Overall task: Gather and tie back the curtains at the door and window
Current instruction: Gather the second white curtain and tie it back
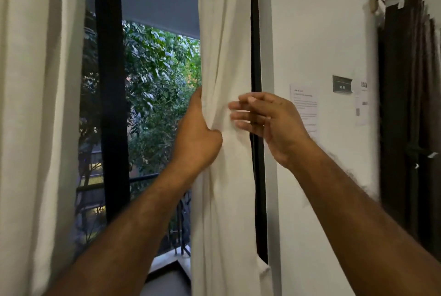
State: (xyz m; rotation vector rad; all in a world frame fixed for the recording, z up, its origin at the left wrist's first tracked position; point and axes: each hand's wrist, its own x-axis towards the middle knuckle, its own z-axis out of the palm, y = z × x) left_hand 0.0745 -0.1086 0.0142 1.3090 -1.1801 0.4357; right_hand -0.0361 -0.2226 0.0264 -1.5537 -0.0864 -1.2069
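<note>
The curtain (224, 33) hangs from 12 to 6 o'clock through the centre. The left hand (198, 136) grips its bunched edge, fingers curled round it. At 3 o'clock the right hand (269, 121) hovers, fingers spread.

Cream curtain (224, 57): matt woven cloth, softly creased. Door frame (109, 81): black, smooth. Wall (310, 33): matt white paint. Paper notice (304, 107).

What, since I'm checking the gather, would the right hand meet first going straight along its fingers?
Probably the cream curtain panel gripped by the left hand; depth from the right hand is unclear.
</note>
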